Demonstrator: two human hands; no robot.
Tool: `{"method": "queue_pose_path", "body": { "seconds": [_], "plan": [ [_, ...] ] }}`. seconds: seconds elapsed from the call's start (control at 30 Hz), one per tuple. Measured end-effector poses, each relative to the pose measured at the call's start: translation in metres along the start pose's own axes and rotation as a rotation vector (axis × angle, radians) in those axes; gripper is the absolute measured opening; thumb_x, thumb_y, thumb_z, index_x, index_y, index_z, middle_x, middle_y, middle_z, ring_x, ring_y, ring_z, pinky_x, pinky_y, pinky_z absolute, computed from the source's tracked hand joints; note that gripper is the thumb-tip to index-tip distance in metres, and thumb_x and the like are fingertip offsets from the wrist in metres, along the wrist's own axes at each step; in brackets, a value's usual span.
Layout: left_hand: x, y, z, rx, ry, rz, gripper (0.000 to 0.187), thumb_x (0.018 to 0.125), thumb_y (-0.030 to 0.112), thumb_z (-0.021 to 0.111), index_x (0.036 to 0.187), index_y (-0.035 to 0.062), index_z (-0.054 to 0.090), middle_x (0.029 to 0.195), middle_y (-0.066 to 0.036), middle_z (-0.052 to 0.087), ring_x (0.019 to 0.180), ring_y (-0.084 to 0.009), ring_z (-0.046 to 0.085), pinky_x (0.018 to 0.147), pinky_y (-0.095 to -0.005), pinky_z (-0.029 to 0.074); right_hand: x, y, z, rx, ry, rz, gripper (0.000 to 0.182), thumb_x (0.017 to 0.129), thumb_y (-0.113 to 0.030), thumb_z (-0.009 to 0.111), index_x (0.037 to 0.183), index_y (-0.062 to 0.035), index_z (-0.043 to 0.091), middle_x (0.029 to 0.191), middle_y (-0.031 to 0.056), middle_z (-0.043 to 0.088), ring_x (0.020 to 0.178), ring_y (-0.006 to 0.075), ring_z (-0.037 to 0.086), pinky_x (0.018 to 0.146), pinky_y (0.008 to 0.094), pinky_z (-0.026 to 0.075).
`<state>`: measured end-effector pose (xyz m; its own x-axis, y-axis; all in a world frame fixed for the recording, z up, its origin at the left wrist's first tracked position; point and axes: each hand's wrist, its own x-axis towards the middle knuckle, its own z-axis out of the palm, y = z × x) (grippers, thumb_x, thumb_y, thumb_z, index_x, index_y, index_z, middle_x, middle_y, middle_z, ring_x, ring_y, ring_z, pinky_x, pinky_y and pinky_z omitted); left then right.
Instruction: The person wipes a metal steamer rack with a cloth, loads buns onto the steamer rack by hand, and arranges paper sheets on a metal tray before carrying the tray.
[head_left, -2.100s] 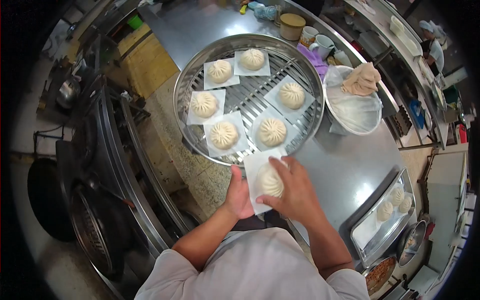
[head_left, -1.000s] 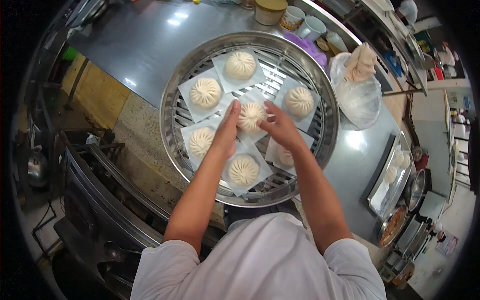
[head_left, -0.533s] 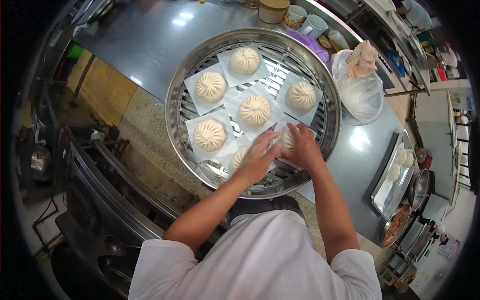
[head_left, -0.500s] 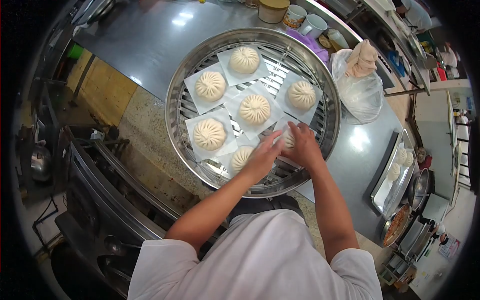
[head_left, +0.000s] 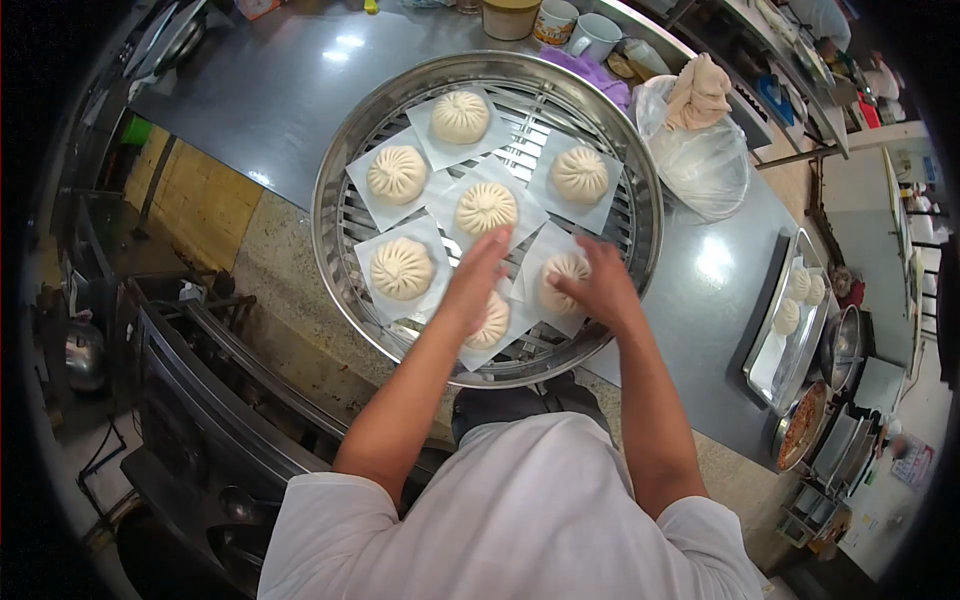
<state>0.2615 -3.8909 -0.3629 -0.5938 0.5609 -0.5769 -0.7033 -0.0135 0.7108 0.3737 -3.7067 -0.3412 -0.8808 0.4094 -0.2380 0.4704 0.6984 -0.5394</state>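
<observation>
Several pleated buns, such as the middle one (head_left: pixel 486 208), sit on squares of white paper in a round metal steamer tray (head_left: pixel 335 255) with a slatted base. My right hand (head_left: pixel 608 288) is at the right side of the lower right bun (head_left: pixel 562 275), its thumb and fingers apart around that side. My left hand (head_left: pixel 476 280) reaches over the lower bun (head_left: pixel 491 322) and partly hides it. Its fingers are stretched out just below the middle bun, holding nothing.
A clear plastic bag (head_left: pixel 700 175) with a tan cloth (head_left: pixel 700 92) lies right of the steamer. Further right are a rectangular tray (head_left: pixel 770 365) of dough pieces and a bowl of reddish filling (head_left: pixel 800 430). Mugs (head_left: pixel 595 38) and a purple cloth (head_left: pixel 590 75) stand behind.
My left hand has moved left, away from the lower right bun. My right hand has loosened around that bun, which now shows on its paper. The whole view has shifted slightly.
</observation>
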Motion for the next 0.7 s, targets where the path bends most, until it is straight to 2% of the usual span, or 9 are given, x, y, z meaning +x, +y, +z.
{"method": "queue_pose_path", "body": {
  "seconds": [0.03,0.17,0.2,0.3,0.33,0.4,0.5,0.53,0.7],
  "plan": [
    [-0.002,0.009,-0.013,0.011,0.022,0.104,0.044,0.100,0.040,0.052,0.134,0.0123,0.055,0.121,-0.002,0.058,0.113,-0.0150,0.051,0.097,-0.0318,0.038,0.000,0.003,-0.009,0.036,0.064,0.002,0.068,0.074,-0.038,0.082,0.126,-0.0012,0.057,0.120,0.0260,0.056,0.111,0.0414,0.057,0.095,0.0464,0.047],
    [-0.029,0.046,-0.037,0.142,0.065,0.135,0.046,0.100,0.042,0.052,0.133,0.0105,0.056,0.124,-0.004,0.059,0.116,-0.0153,0.051,0.099,-0.0331,0.038,0.008,0.002,-0.035,0.106,0.179,-0.002,0.053,0.083,-0.032,0.075,0.123,0.0003,0.059,0.117,0.0237,0.059,0.111,0.0383,0.058,0.094,0.0447,0.046],
    [-0.034,0.048,-0.044,0.292,0.006,0.100,0.046,0.100,0.043,0.051,0.132,0.0095,0.057,0.125,-0.004,0.059,0.119,-0.0154,0.051,0.100,-0.0336,0.038,0.008,-0.009,-0.040,0.040,0.179,-0.022,0.049,0.084,-0.027,0.074,0.122,0.0005,0.059,0.115,0.0230,0.060,0.103,0.0366,0.061,0.087,0.0429,0.050],
    [-0.052,0.052,-0.055,0.477,-0.020,0.030,0.049,0.101,0.044,0.048,0.132,0.0067,0.057,0.130,-0.006,0.058,0.124,-0.0169,0.049,0.104,-0.0331,0.037,-0.008,-0.043,-0.033,0.175,-0.004,-0.123,0.048,0.083,-0.022,0.075,0.122,0.0004,0.059,0.114,0.0221,0.060,0.094,0.0329,0.064,0.080,0.0398,0.052],
    [-0.057,0.048,-0.056,0.515,-0.003,0.016,0.049,0.102,0.044,0.048,0.132,0.0064,0.057,0.130,-0.006,0.058,0.124,-0.0178,0.049,0.105,-0.0321,0.036,-0.018,-0.058,-0.026,0.249,-0.156,-0.036,0.051,0.081,-0.019,0.076,0.124,0.0006,0.058,0.111,0.0229,0.061,0.088,0.0319,0.066,0.075,0.0369,0.054],
    [-0.060,0.032,-0.058,0.546,0.005,-0.015,0.053,0.103,0.045,0.044,0.134,0.0039,0.056,0.131,-0.010,0.058,0.124,-0.0208,0.050,0.106,-0.0303,0.036,-0.033,-0.077,-0.004,0.356,-0.408,0.048,0.066,0.079,-0.023,0.077,0.134,0.0017,0.050,0.116,0.0265,0.058,0.097,0.0364,0.063,0.084,0.0395,0.053],
    [-0.058,0.013,-0.053,0.733,-0.022,0.011,0.058,0.102,0.048,0.043,0.134,-0.0001,0.054,0.133,-0.014,0.055,0.124,-0.0222,0.050,0.106,-0.0315,0.037,-0.038,-0.071,0.047,0.157,-0.338,-0.156,0.083,0.077,-0.026,0.079,0.143,0.0029,0.038,0.123,0.0304,0.052,0.109,0.0414,0.058,0.093,0.0425,0.049],
    [-0.057,0.007,-0.051,0.731,-0.009,0.013,0.058,0.102,0.048,0.043,0.134,-0.0001,0.054,0.133,-0.014,0.055,0.124,-0.0222,0.050,0.106,-0.0315,0.037,-0.037,-0.075,0.051,0.213,-0.438,-0.056,0.090,0.075,-0.027,0.080,0.144,0.0046,0.032,0.127,0.0317,0.047,0.116,0.0440,0.053,0.099,0.0446,0.045],
    [-0.072,0.028,-0.041,0.718,0.016,-0.056,0.067,0.101,0.052,0.044,0.133,-0.0062,0.052,0.138,-0.018,0.050,0.125,-0.0245,0.050,0.108,-0.0321,0.036,-0.040,-0.092,0.067,0.203,-0.357,-0.099,0.087,0.075,-0.025,0.080,0.142,0.0061,0.035,0.124,0.0311,0.047,0.113,0.0453,0.053,0.098,0.0441,0.045]
  ]
}}
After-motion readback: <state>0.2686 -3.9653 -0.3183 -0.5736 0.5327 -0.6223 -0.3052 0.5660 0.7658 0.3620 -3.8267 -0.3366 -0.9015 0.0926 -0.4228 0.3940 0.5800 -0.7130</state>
